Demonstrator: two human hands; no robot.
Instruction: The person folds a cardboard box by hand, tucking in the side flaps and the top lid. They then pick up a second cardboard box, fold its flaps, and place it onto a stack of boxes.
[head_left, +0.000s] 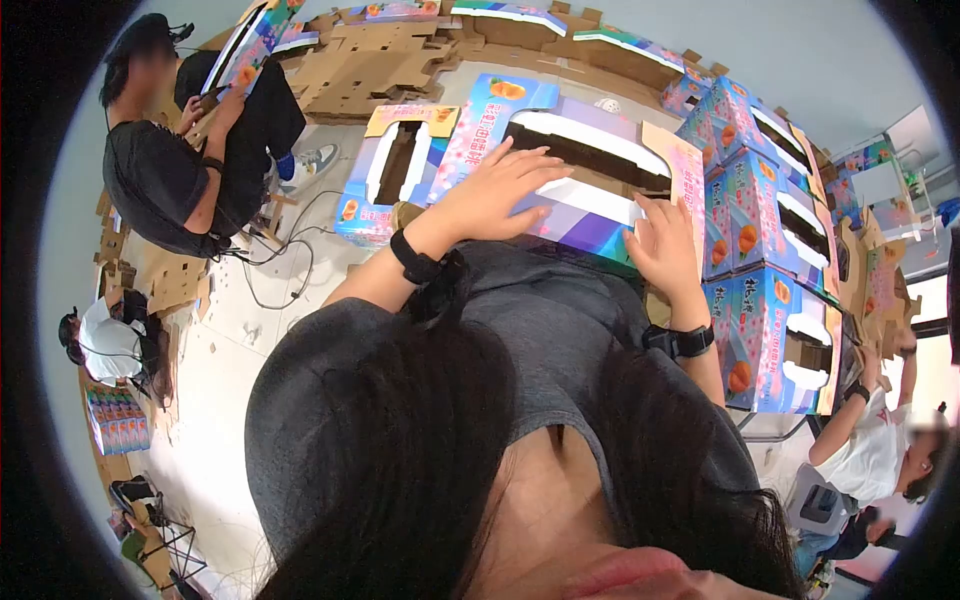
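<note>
A printed cardboard carton in blue, purple and pink lies across my lap, with a long white-edged opening in its upper face and a dark inside. My left hand rests flat on its near left part, the fingers stretched toward the opening. On the near right part lies my right hand, fingers apart, with its fingertips by the right end of the opening. Neither hand grips anything. Just left of this carton stands a smaller-looking carton with a similar slot.
Stacked printed cartons rise close on my right. Flattened brown cardboard lies ahead, and a black cable runs over the floor at left. A seated person holds a carton at left; another person handles cardboard at right.
</note>
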